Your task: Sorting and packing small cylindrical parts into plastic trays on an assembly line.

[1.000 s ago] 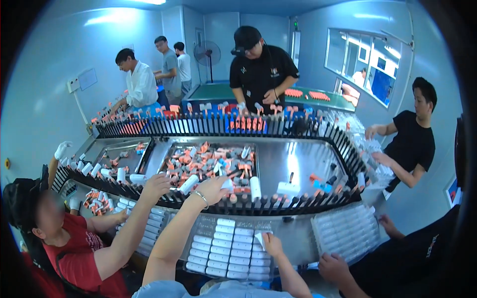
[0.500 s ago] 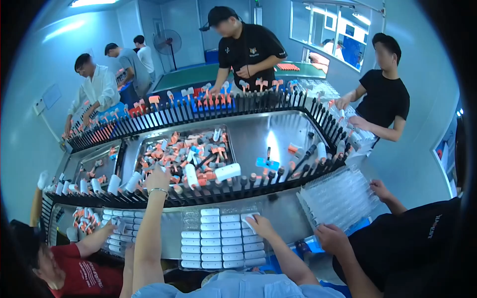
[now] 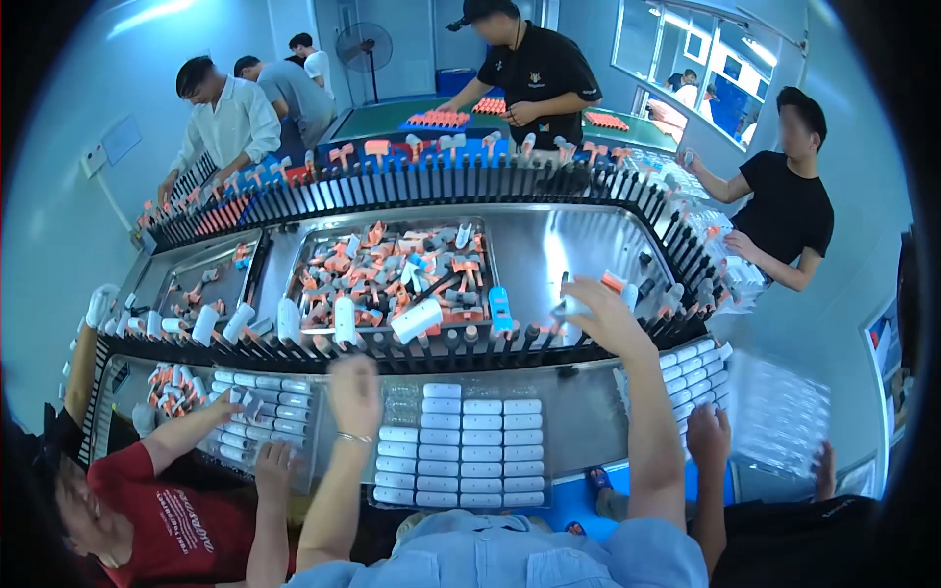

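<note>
My left hand point(image 3: 354, 394), wearing a bracelet, hovers between the near row of black pegs and the tray in front of me. Motion blurs its fingers, and no held thing can be made out. To the right, my right hand point(image 3: 610, 316) reaches over the near peg row with thumb and fingers apart, beside a dark peg. The clear tray point(image 3: 400, 404) before me carries rows of white oblong covers point(image 3: 482, 454). More white covers point(image 3: 419, 320) and a blue piece point(image 3: 501, 310) sit on the pegs near my hands.
Behind the pegs lies a metal tray point(image 3: 300, 318) heaped with orange, grey and white parts. A co-worker in red point(image 3: 167, 505) works at my left. At my right, a co-worker's hands hold a clear blister tray point(image 3: 781, 412) near another filled tray. Several people stand beyond the pegs.
My right hand has left the white covers and moved up to the pegs. My left hand has drawn back from them. The pegged pieces have shifted left. The neighbour's clear tray has moved right.
</note>
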A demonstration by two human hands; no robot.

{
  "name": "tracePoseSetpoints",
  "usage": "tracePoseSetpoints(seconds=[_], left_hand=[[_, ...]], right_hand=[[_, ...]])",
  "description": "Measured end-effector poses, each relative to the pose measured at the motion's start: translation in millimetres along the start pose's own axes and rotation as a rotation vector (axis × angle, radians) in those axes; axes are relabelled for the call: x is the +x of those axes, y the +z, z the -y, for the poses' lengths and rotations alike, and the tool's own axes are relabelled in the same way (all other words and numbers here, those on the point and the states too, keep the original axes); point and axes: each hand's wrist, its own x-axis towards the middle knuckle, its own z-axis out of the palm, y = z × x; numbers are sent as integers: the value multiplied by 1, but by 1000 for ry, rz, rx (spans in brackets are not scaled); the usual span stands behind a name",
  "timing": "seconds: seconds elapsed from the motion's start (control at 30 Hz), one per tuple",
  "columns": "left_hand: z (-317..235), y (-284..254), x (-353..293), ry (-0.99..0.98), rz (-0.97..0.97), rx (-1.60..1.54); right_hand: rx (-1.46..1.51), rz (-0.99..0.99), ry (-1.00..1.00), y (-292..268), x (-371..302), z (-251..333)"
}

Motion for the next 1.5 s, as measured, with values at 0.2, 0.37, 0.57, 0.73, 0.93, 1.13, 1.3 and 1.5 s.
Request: tracePoseSetpoints(seconds=[0.2,0.37,0.57,0.73,0.93,1.13,1.3,1.5], left_hand=[[-2,50,-81,33,408,-202],[32,96,-95,167,544,-11],[49,117,-90,36,646,109],[56,134,-71,-83,831,43],[35,130,-62,188,561,84],[-48,63,-14,12,318,-324],[-70,48,39,111,107,-314],[-13,14,96,-14,-23,-327]], right_hand=[[-130,356,241,47,67,24],[-57,-94,63,90,56,63],[192,-433,-47,140,-48,94],[-203,226,185,226,-121,3],[-192,505,297,209,-102,-4],[-159,390,331,200,-97,21],[-177,368,305,201,-97,36],[182,86,538,161,-55,104]])
